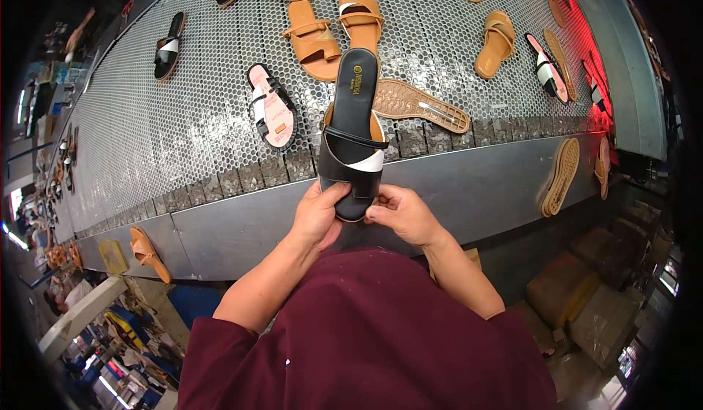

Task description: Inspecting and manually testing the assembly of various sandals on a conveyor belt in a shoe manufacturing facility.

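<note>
A black sandal (355, 157) with a white patch on its strap is held out in front of me, toe end toward me and heel end over the belt. My left hand (318, 216) grips the left side of its toe, the thumb at the toe opening. On the other side of the toe, my right hand (403, 216) pinches the edge between thumb and fingers. Just beyond the sandal lie a brown patterned sole (425, 107) and two tan sandals (313, 42). A sandal with a pink insole sticker (274, 109) lies to the left.
A perforated metal conveyor belt (198, 117) spans the far side, edged by a steel rail (256, 223). Another tan sandal (496, 43) lies to the right on the belt. A sole (562, 178) and a brown sandal (149, 253) rest on the rail. Wrapped bundles (604, 322) sit at lower right.
</note>
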`<control>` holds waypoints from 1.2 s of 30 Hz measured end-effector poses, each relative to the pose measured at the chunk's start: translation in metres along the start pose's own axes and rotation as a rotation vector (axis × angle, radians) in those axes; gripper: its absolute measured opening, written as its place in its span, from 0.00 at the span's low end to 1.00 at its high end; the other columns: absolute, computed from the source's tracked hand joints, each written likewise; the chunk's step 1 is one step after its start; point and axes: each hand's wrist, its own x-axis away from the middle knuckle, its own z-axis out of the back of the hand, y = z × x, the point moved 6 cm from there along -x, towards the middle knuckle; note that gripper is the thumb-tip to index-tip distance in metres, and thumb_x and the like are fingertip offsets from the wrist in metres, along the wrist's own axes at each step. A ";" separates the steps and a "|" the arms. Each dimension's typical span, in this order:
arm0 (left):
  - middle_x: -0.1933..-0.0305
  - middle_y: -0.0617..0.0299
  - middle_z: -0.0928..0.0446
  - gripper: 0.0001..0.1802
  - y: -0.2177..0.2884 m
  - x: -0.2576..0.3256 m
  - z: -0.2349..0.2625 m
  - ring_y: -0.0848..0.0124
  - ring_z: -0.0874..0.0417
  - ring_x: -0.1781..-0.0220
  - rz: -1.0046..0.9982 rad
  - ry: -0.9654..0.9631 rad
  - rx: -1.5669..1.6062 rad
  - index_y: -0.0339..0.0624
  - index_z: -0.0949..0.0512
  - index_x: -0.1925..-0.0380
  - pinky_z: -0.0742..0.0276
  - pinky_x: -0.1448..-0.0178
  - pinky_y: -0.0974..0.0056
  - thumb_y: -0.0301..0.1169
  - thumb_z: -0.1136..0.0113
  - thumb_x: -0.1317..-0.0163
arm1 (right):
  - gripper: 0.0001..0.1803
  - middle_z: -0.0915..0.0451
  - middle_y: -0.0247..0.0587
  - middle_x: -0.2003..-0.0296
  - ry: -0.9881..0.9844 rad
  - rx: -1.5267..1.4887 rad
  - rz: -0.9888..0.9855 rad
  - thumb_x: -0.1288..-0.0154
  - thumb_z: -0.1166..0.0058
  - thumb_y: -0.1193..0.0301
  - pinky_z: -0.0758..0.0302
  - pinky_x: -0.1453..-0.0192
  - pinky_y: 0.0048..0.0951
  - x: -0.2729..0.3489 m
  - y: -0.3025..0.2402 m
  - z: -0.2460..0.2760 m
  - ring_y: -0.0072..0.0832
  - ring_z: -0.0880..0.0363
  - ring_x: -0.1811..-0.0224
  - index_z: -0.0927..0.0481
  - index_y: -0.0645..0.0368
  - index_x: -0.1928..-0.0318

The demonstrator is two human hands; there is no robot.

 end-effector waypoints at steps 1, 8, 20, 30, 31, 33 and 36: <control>0.51 0.52 0.20 0.14 -0.001 0.000 -0.002 0.64 0.15 0.53 -0.004 0.013 -0.005 0.34 0.27 0.46 0.15 0.49 0.58 0.23 0.48 0.31 | 0.17 0.18 0.33 0.58 0.017 0.021 0.023 0.30 0.43 0.74 0.23 0.54 0.22 -0.003 -0.002 -0.001 0.17 0.22 0.58 0.22 0.67 0.44; 0.49 0.52 0.20 0.15 -0.004 0.001 -0.005 0.63 0.16 0.50 -0.053 -0.048 -0.062 0.32 0.27 0.46 0.19 0.43 0.58 0.21 0.51 0.32 | 0.10 0.16 0.34 0.58 0.098 -0.170 0.106 0.28 0.46 0.75 0.23 0.53 0.22 -0.007 0.003 0.001 0.17 0.20 0.59 0.17 0.67 0.52; 0.57 0.61 0.16 0.07 -0.018 -0.007 -0.005 0.74 0.16 0.57 -0.084 0.059 -0.037 0.37 0.21 0.55 0.20 0.51 0.67 0.23 0.42 0.32 | 0.12 0.18 0.37 0.55 0.161 -0.222 0.053 0.30 0.46 0.80 0.22 0.50 0.23 0.002 0.013 0.009 0.20 0.20 0.55 0.21 0.68 0.48; 0.38 0.51 0.26 0.34 0.016 -0.024 0.015 0.63 0.25 0.38 -0.486 0.198 -0.884 0.34 0.31 0.37 0.30 0.35 0.58 0.33 0.29 0.42 | 0.15 0.19 0.37 0.54 0.306 -0.095 0.135 0.31 0.52 0.79 0.24 0.46 0.26 -0.021 -0.018 0.078 0.22 0.21 0.54 0.24 0.67 0.45; 0.36 0.49 0.28 0.39 0.038 -0.015 0.018 0.60 0.26 0.36 -0.709 0.307 -1.206 0.35 0.32 0.36 0.32 0.32 0.56 0.36 0.25 0.45 | 0.16 0.19 0.37 0.53 0.325 -0.030 0.163 0.32 0.53 0.78 0.25 0.47 0.25 -0.032 -0.033 0.102 0.21 0.22 0.55 0.24 0.66 0.45; 0.32 0.44 0.34 0.52 0.087 -0.007 0.031 0.50 0.33 0.31 -1.110 0.404 -1.604 0.38 0.35 0.33 0.38 0.29 0.50 0.42 0.19 0.58 | 0.11 0.23 0.26 0.68 0.414 0.248 0.151 0.34 0.51 0.75 0.30 0.67 0.20 -0.060 -0.099 0.135 0.13 0.29 0.71 0.23 0.58 0.52; 0.34 0.45 0.32 0.46 0.125 -0.021 0.041 0.44 0.34 0.31 -1.040 0.518 -1.853 0.43 0.31 0.36 0.39 0.30 0.44 0.40 0.20 0.57 | 0.12 0.22 0.32 0.65 0.331 0.112 0.327 0.31 0.48 0.69 0.27 0.64 0.22 -0.145 -0.194 0.155 0.19 0.25 0.67 0.25 0.60 0.50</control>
